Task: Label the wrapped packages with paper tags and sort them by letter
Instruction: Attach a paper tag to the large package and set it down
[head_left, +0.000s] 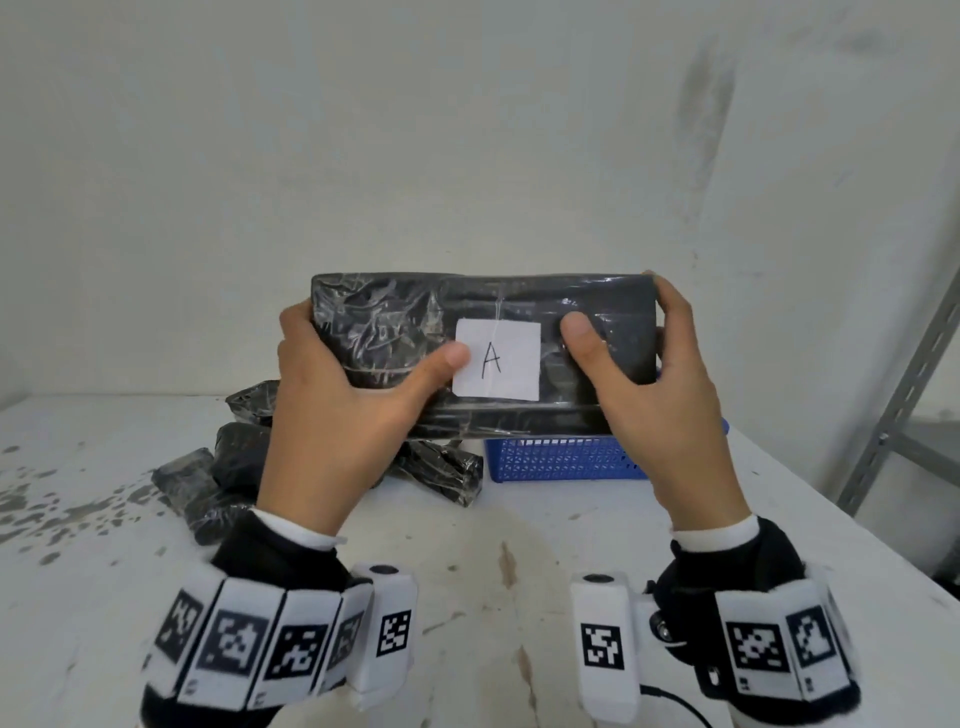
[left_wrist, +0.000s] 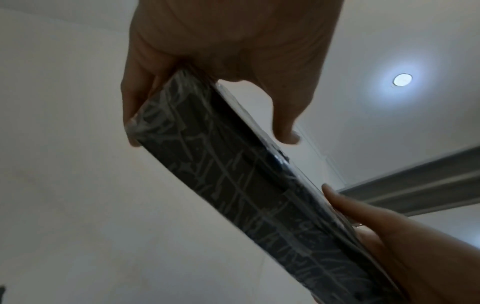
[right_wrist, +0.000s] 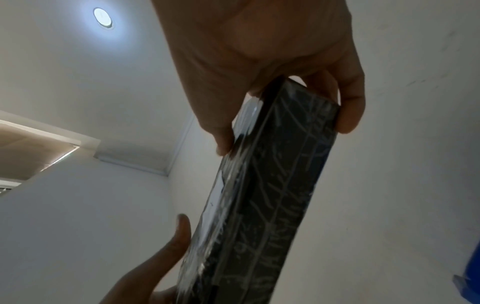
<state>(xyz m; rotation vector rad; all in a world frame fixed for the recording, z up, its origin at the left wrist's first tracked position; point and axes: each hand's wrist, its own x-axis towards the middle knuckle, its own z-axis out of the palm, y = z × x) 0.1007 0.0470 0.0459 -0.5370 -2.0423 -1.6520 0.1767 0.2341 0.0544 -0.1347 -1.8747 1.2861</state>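
Observation:
A long black package wrapped in clear film is held up above the table, its broad face toward me. A white paper tag marked "A" sits on that face. My left hand grips the package's left end, its thumb touching the tag's left edge. My right hand grips the right end, thumb pressed on the face just right of the tag. The left wrist view shows the package's narrow edge between fingers and thumb, and the right wrist view shows the same edge.
Several more black wrapped packages lie in a heap on the white table below the held one. A blue mesh basket stands to their right. A grey metal shelf post rises at the far right.

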